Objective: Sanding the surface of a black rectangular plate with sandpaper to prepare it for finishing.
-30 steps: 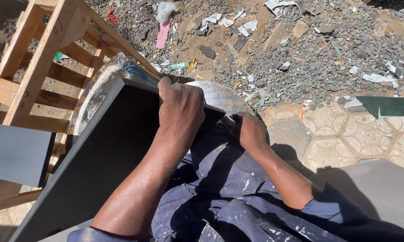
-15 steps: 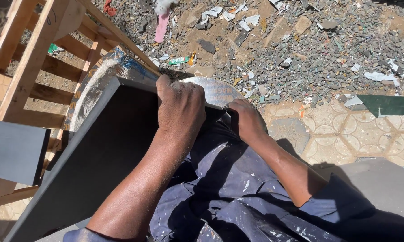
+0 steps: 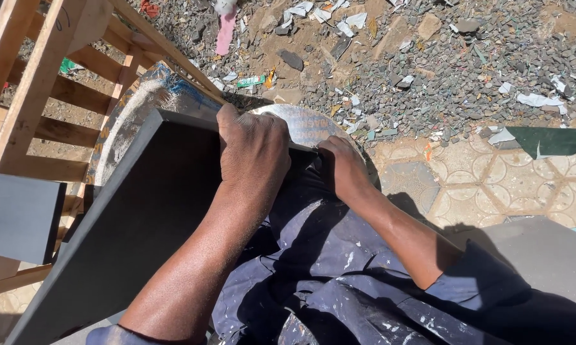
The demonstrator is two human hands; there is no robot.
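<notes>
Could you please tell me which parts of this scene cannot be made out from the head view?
- Left hand fingertips: curled over the dark panel edge.
- Right hand grip: hidden behind the panel edge and trousers.
- Round metal piece: mostly covered by both hands.
- Panel's lower end: cut off by the frame.

A single head-worn camera looks steeply down from close above the person's lap. It faces forward over the dark flat panel (image 3: pixel 141 217) toward gravel-strewn ground (image 3: pixel 428 57).

Gravel ground (image 3: pixel 492 70): paper scraps (image 3: pixel 537 99), stones, patterned tiles (image 3: pixel 467 172).
</notes>
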